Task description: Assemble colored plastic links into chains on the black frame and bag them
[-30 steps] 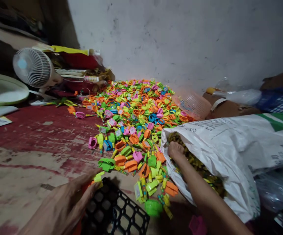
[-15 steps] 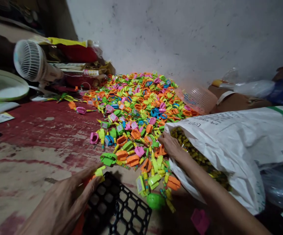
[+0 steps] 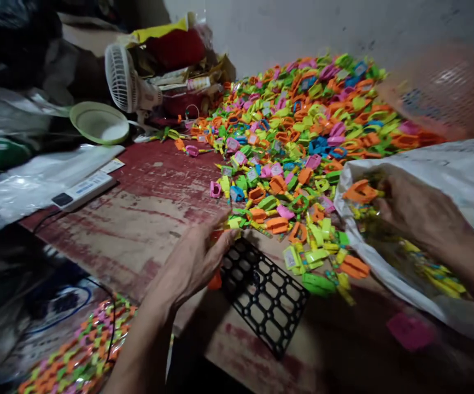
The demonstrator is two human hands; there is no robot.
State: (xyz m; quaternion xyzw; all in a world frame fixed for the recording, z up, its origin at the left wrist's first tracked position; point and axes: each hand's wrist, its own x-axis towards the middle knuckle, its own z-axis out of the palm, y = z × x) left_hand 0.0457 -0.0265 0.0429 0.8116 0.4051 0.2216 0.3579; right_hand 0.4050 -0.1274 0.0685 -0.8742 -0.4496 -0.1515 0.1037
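My left hand (image 3: 193,257) rests on the near corner of a black plastic grid tray (image 3: 265,295), fingers curled round small orange and yellow-green plastic pieces. My right hand (image 3: 417,210) is at the mouth of a white woven sack (image 3: 445,169) and pinches an orange plastic piece (image 3: 360,191). The sack holds many yellowish small parts. A big heap of bright plastic pieces (image 3: 298,126) in orange, green, pink and blue spreads over the worn red floor between both hands and the wall.
A small white fan (image 3: 124,82) and a pale green bowl (image 3: 99,121) stand at the back left. A white power strip (image 3: 83,190) lies on plastic sheeting. A pink mesh basket (image 3: 445,90) sits at the upper right. Chained coloured pieces (image 3: 81,355) lie at lower left.
The view swung left and down. My right hand came off the loose pieces beside the sack and now holds an orange piece at the sack's mouth. My left hand stayed on the grid tray.
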